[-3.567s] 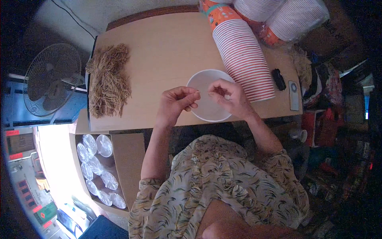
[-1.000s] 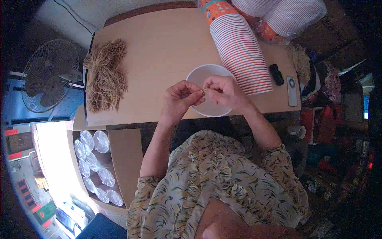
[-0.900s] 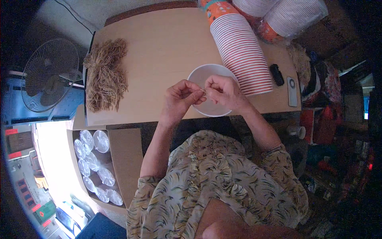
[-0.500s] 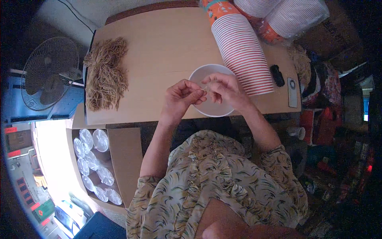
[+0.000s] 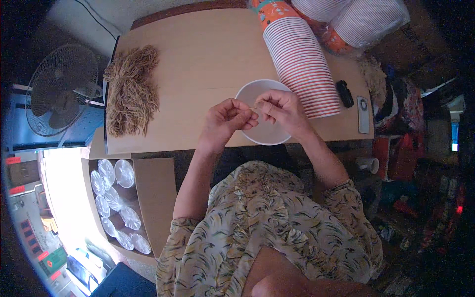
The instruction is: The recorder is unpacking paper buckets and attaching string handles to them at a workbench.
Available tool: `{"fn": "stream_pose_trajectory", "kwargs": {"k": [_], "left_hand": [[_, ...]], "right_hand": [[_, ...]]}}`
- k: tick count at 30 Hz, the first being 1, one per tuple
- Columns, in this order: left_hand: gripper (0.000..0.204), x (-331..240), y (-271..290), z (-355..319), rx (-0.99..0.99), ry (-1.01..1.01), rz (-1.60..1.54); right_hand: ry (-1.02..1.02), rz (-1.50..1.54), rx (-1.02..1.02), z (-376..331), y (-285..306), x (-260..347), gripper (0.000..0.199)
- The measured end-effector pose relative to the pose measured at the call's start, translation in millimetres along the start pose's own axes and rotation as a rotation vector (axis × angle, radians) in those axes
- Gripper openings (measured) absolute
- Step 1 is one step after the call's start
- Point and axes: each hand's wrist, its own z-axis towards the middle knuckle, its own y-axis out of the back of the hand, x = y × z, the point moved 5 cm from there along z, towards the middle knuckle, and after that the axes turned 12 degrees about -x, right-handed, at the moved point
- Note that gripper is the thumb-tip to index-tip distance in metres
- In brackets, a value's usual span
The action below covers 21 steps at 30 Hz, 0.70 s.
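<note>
My left hand (image 5: 228, 121) and my right hand (image 5: 282, 111) meet over a white paper bucket (image 5: 264, 133) at the table's near edge. Both are closed in a pinch, fingertips nearly touching. Between them shows a short bit of thin, pale strand (image 5: 253, 108); the rest of it is hidden by the fingers. The bucket's round rim lies beneath my knuckles, and its visible inside is white. Away to the left on the tabletop lies a bundle of tan, wavy strings (image 5: 131, 91).
Beside the bucket, a long nested stack of paper buckets (image 5: 302, 64) lies on the wooden table (image 5: 208, 54). Bagged stacks (image 5: 368, 22) sit behind. A black object (image 5: 345, 94) and a phone (image 5: 363, 115) lie right. A carton (image 5: 156, 198) of plastic-wrapped items and a fan (image 5: 62, 91) stand left.
My right hand's fingers have drawn together from a looser, spread pose into a pinch on the strand. My left hand stays nearly where it was.
</note>
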Motion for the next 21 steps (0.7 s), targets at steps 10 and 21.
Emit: {"fn": "stream_pose_trajectory", "kwargs": {"k": [10,21], "left_hand": [[0.019,5,3,1,0.041,0.002,-0.015],[0.023,-7,1,0,0.013,-0.065,0.147]], "right_hand": [[0.028,0.009,-0.156,4,3,7,0.017],[0.095,-0.063,-0.100,1,4,22,0.018]]}}
